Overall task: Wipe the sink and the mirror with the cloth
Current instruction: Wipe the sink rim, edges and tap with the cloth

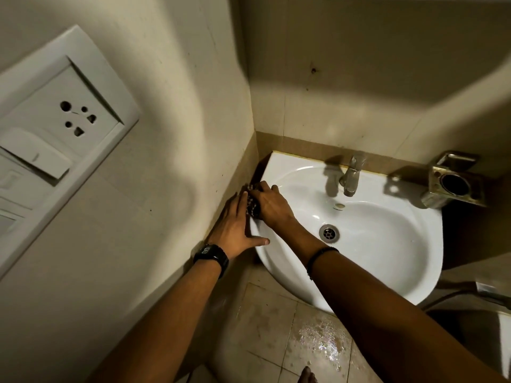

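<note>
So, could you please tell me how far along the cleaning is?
Done: nothing plainly finished. In hand: the right hand grips the cloth on the left rim of the sink, with the left hand flat beside it. Left: probably the rest of the sink, and the mirror, which is out of view.

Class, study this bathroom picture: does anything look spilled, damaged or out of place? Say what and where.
Water lies spilled on the floor tiles below the front rim of the sink, glistening in a wet patch. The metal holder on the wall right of the tap looks tarnished and grimy. Nothing else stands out.
</note>
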